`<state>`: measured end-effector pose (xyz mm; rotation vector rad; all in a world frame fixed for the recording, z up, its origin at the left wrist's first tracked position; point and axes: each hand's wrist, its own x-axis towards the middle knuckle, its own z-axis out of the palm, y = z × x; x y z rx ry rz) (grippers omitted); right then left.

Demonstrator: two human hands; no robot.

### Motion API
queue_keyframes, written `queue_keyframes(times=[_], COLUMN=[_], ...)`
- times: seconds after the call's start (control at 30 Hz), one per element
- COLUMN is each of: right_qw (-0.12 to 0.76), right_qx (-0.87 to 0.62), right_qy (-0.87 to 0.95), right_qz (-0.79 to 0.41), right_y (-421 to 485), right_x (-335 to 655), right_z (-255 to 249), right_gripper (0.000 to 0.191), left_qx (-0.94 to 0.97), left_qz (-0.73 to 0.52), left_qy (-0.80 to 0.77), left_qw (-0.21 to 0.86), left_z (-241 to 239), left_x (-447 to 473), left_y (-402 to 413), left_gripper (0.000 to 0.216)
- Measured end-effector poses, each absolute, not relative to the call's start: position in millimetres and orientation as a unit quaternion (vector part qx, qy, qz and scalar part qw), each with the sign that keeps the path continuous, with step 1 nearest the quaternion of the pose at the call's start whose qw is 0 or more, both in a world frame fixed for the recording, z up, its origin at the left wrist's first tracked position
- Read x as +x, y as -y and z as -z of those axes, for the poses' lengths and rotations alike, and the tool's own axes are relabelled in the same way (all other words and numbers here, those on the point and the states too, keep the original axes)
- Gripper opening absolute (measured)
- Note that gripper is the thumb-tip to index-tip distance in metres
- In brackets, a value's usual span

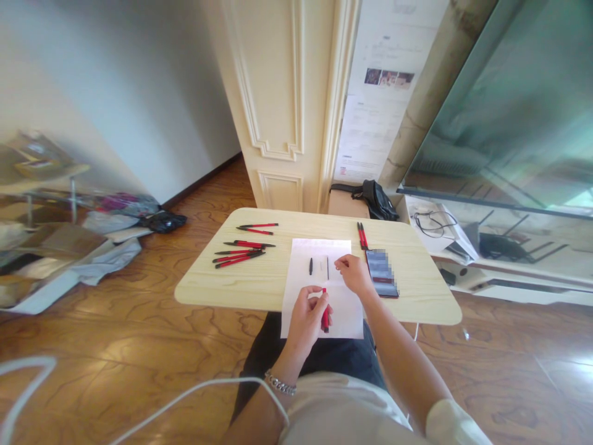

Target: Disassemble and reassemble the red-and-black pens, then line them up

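Left hand (309, 312) fingers clenched round red pen (325, 317) — right hand (354, 272) fingers on white sheet (301, 262), grip unclear

Lighting: bright daylight from the right, with glare on the glass pane (523, 93) and wooden floor (532, 371). Edges: I see wide-angle bowing and soft corners. Shadows: faint.
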<state>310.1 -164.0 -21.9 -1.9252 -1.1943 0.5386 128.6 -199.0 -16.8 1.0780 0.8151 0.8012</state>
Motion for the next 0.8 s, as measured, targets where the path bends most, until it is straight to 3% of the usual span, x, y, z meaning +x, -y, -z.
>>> queue_keyframes(times=[0.17, 0.33, 0.43, 0.63, 0.8], right_qw=[0.271, 0.253, 0.29, 0.447, 0.483], right_qx=[-0.795, -0.804, -0.798, -0.748, -0.652], right_qy=[0.533, 0.533, 0.52, 0.462, 0.503], right_qz=[-0.1, -0.069, -0.095, -0.167, -0.297], right_y=[151.7, 147.9, 147.5, 177.0, 224.7], right_x=[312.3, 308.1, 310.9, 304.2, 270.9], right_z=[33.8, 42.2, 36.8, 12.9, 4.2], right_gripper=[0.02, 0.023, 0.022, 0.027, 0.02], left_qx=[0.477, 0.48, 0.485, 0.531, 0.565], left_qz=[-0.372, -0.375, -0.371, -0.366, -0.404], left_qy=[-0.37, -0.371, -0.386, -0.409, -0.414], left_qw=[0.705, 0.701, 0.691, 0.646, 0.589], left_z=[18.4, 20.2, 20.5, 20.4, 23.7], left_x=[126.2, 124.8, 124.4, 121.1, 123.3], left_y=[195.6, 193.4, 192.6, 188.3, 184.1], left_gripper=[0.046, 0.05, 0.052, 0.041, 0.037])
